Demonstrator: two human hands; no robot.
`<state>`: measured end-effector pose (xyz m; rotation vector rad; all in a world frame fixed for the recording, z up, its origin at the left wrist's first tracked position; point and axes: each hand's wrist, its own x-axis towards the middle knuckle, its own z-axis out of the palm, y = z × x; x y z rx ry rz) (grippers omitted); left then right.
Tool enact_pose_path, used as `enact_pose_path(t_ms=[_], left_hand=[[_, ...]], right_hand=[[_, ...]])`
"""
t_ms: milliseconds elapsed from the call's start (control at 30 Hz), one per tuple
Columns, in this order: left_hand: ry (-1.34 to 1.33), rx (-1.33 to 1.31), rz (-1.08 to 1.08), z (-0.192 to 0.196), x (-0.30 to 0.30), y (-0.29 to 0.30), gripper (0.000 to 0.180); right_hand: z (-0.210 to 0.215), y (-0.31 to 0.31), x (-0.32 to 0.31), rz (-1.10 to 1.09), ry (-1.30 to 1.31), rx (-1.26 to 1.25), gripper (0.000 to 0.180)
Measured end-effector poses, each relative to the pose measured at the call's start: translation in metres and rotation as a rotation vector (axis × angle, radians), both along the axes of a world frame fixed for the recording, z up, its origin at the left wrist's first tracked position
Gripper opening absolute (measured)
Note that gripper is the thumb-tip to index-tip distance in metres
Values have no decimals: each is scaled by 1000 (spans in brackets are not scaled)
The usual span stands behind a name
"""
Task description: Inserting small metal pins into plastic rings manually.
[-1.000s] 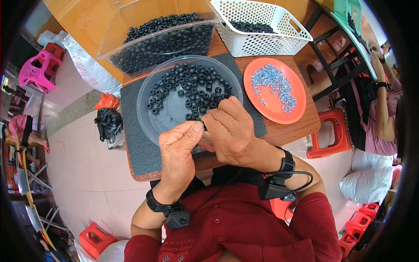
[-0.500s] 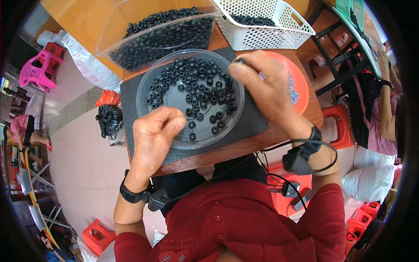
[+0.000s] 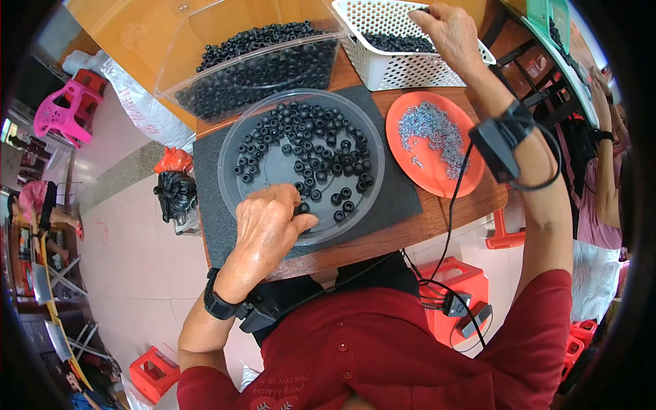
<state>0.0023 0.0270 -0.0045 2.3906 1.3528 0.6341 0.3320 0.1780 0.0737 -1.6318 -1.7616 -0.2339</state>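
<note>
A round clear tub [image 3: 227,198] holds many small black round parts [image 3: 311,130] with a hole through each. At its near left edge, my left hand [image 3: 270,222] reaches over the rim with thumb and fingers pinched on one of these black parts [image 3: 303,208]. My right hand [image 3: 452,37] is raised over the white perforated basket [image 3: 410,72] at the back right. Its fingers are closed on a small black part [image 3: 424,9], mostly hidden. More black pieces [image 3: 400,43] lie inside the basket.
An orange-red plate [image 3: 427,181] of tiny silvery pieces sits right of the tub. Behind the tub stands a clear bin [image 3: 266,75] full of black parts. A dark mat [image 3: 212,239] lies under the tub. A cable [image 3: 454,205] hangs from my right wrist past the table edge.
My right hand has moved from the tub's right rim up and away to the basket, uncovering the plate. My left hand has lowered to a black part at the tub's near side.
</note>
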Motion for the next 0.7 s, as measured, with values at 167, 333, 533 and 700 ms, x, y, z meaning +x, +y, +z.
enact_pose_path(t_ms=[167, 333, 533, 700], left_hand=[[12, -97, -26, 6, -4, -4, 28], [52, -118, -109, 4, 1, 0, 21], [-59, -153, -44, 8, -10, -1, 11], [-769, -593, 94, 15, -22, -5, 17]], right_hand=[[6, 45, 17, -149, -170, -54, 41], [-7, 60, 31, -215, -305, 51, 40], [-17, -19, -29, 232, -65, 188, 21], [-51, -104, -86, 548, 91, 146, 13]])
